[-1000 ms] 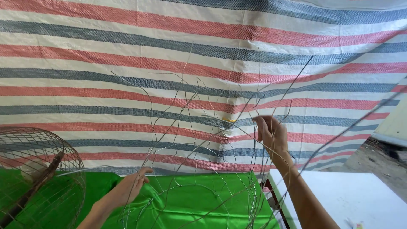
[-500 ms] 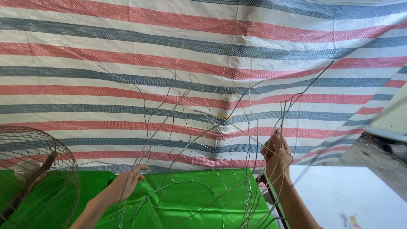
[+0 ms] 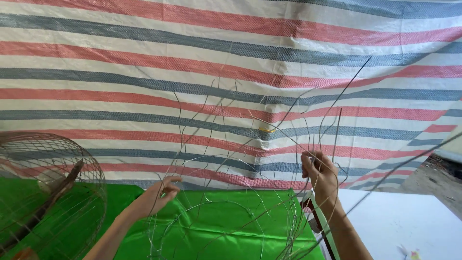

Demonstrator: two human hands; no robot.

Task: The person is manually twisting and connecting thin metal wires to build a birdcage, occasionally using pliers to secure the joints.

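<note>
The person is working on an unfinished wire frame (image 3: 231, 212), a loose basket shape of thin grey wires that is standing over the green cloth (image 3: 211, 231) at the bottom middle of the head view. Many of its wires are sticking up free and bending outward in front of the striped tarp (image 3: 231, 58) hanging behind it.

The left hand (image 3: 156, 195) is reaching in from the lower left, forearm rising at a slant toward the frame's left side. Its fingers are curling around one of the upright wires there, pinching it lightly, with the palm turned toward the frame.

The right hand (image 3: 321, 175) is standing higher, at the frame's right side, the forearm coming up almost vertically from the lower right. It is clenching around a small bunch of upright wires, knuckles facing the camera, and the wire ends are poking out above the fist.

To the left of the frame, well apart from it, a finished domed wire cage (image 3: 48, 192) is resting on the same green cloth, with a brown stick-like thing inside that is too blurred to tell further. To the right of the frame, just past the right forearm, a white table (image 3: 404, 221) is showing, and a dark strip with a pale band is running along its near edge under the wrist.
</note>
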